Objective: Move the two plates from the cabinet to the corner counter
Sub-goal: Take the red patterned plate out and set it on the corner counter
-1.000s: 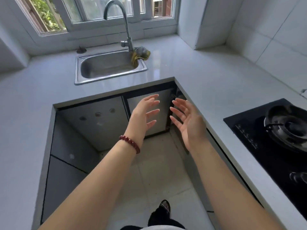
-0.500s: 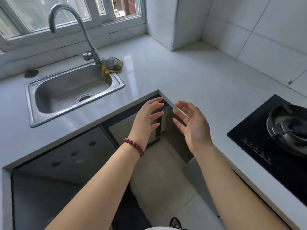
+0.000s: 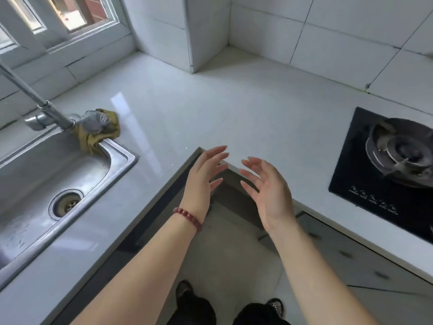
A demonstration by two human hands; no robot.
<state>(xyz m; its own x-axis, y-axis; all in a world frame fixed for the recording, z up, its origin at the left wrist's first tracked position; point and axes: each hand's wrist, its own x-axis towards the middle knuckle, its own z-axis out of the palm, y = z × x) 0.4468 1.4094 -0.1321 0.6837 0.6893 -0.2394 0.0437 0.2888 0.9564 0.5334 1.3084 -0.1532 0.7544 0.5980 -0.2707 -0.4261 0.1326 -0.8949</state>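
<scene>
With left hand (image 3: 201,181) and right hand (image 3: 269,193) spread wide, empty, palms facing above the inner corner of the desk (image 3: 234,113), and both plates out of view, probably best to stoop to the cabinet (image 3: 351,256) below and grip opposite rims.

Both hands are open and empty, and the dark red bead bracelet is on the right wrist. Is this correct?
No. The head view shows the dark red bead bracelet on the left wrist, not the right. The left hand and right hand are open and empty.

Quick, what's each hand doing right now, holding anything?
Left hand: open, fingers spread, holding nothing.
Right hand: open, fingers relaxed, holding nothing.
</scene>
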